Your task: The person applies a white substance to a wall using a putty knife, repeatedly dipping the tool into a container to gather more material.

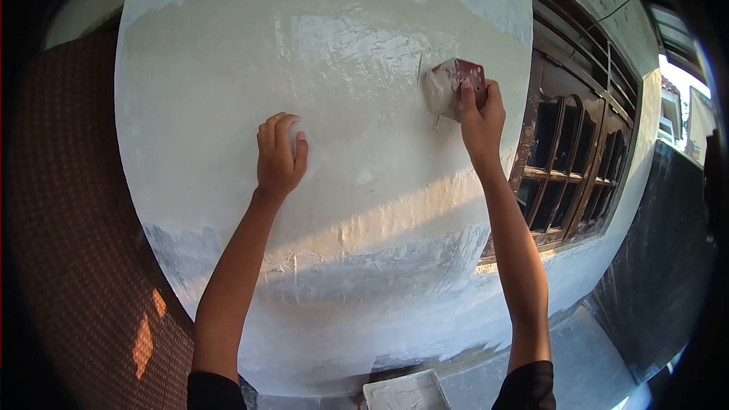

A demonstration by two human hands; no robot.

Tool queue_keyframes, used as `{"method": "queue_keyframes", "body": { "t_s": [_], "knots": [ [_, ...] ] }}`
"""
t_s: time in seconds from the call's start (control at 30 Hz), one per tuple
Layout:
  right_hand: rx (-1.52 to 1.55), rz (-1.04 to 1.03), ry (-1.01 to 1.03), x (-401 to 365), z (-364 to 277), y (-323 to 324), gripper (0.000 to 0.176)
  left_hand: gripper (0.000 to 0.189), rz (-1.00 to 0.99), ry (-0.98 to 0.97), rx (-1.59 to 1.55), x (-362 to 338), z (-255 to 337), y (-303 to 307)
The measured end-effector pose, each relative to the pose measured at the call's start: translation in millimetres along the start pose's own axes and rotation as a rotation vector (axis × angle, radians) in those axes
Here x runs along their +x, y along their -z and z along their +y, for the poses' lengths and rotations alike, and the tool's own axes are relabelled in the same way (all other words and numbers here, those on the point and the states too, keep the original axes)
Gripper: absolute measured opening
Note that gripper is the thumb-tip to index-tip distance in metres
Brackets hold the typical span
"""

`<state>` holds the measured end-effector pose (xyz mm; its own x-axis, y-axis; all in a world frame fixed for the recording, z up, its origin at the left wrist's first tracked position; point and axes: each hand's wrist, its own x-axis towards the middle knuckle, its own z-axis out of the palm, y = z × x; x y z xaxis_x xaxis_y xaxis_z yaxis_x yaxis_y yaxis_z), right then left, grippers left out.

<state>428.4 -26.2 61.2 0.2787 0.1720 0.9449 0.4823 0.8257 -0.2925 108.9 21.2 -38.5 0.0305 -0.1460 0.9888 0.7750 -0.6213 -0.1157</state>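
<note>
In my right hand (483, 118) is a reddish-brown putty spreader (468, 74), its left side thickly coated in pale putty. The spreader is up against the plastered wall (205, 99), near its right edge. Wet, shiny putty (357, 42) lies in rough ridges to the upper left of that hand. My left hand (279, 153) is at the wall lower and further left, fingers curled round a smooth whitish-grey thing (295, 135). Most of that thing is hidden by the fingers, so its kind cannot be told.
Below, a white tray (366, 395) holds pale putty. To the right is a brown wooden window (566, 175) with a grille. A brown woven-looking surface (68, 182) runs along the left. A dark panel (653, 258) leans at the far right.
</note>
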Motion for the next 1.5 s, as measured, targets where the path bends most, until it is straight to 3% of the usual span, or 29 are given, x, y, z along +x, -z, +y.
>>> {"method": "queue_keyframes", "body": {
  "t_s": [0.03,0.17,0.27,0.33,0.4,0.47,0.53,0.57,0.6,0.67,0.77,0.8,0.9,0.93,1.0,1.1,1.13,1.2,1.3,1.33,1.43,1.47,1.5],
  "knots": [
    [0.044,0.024,-0.079,10,-5,-5,0.028,0.033,-0.004,-0.027,0.047,-1,0,1],
    [0.1,0.015,-0.08,33,-17,-27,0.03,0.037,-0.035,-0.135,0.133,-6,0,3],
    [-0.062,-0.02,-0.009,45,12,-33,0.032,0.042,-0.036,-0.145,0.184,-5,0,4],
    [-0.105,0.104,-0.011,60,40,-23,0.035,0.043,-0.036,-0.138,0.181,-5,-1,3],
    [0.013,0.202,-0.173,62,30,-8,0.035,0.044,-0.031,-0.133,0.178,-2,-1,3],
    [0.166,0.229,-0.102,58,27,-4,0.034,0.046,-0.037,-0.134,0.174,-1,2,4],
    [0.172,0.103,0.058,48,32,-15,0.033,0.047,-0.037,-0.14,0.19,2,3,4],
    [0.031,-0.026,0.067,39,27,-17,0.032,0.047,-0.043,-0.147,0.204,1,4,5],
    [-0.005,-0.075,0.217,35,30,-22,0.032,0.047,-0.044,-0.146,0.205,1,3,5],
    [-0.096,-0.008,0.181,38,35,-20,0.032,0.048,-0.045,-0.141,0.191,2,2,5],
    [0.079,0.222,-0.161,54,34,-1,0.031,0.049,-0.048,-0.13,0.184,3,4,6],
    [0.079,0.22,-0.16,51,36,-1,0.031,0.049,-0.047,-0.127,0.185,2,5,6],
    [0.247,0.06,0.086,37,38,-10,0.032,0.048,-0.045,-0.129,0.192,3,7,6],
    [0.133,-0.087,0.104,27,33,-12,0.03,0.048,-0.045,-0.126,0.188,3,6,6],
    [-0.185,-0.056,0.401,25,48,-18,0.028,0.048,-0.045,-0.123,0.184,3,6,6],
    [-0.009,0.113,-0.062,40,45,2,0.03,0.048,-0.043,-0.131,0.192,1,5,6],
    [0.127,0.251,-0.108,40,42,2,0.029,0.048,-0.041,-0.125,0.192,2,6,6],
    [0.277,0.249,-0.045,35,51,-1,0.028,0.048,-0.039,-0.119,0.189,2,7,5],
    [0.073,-0.161,0.115,-1,37,-5,0.028,0.047,-0.039,-0.126,0.192,1,4,5],
    [-0.125,-0.095,0.327,0,54,-9,0.027,0.047,-0.04,-0.127,0.191,1,3,5],
    [0.103,0.11,-0.106,18,59,9,0.026,0.047,-0.05,-0.124,0.188,0,4,5],
    [0.137,0.245,-0.087,19,54,10,0.025,0.047,-0.05,-0.12,0.189,1,5,5],
    [0.206,0.228,-0.035,18,59,7,0.025,0.047,-0.046,-0.12,0.19,1,5,5]
  ]
}}
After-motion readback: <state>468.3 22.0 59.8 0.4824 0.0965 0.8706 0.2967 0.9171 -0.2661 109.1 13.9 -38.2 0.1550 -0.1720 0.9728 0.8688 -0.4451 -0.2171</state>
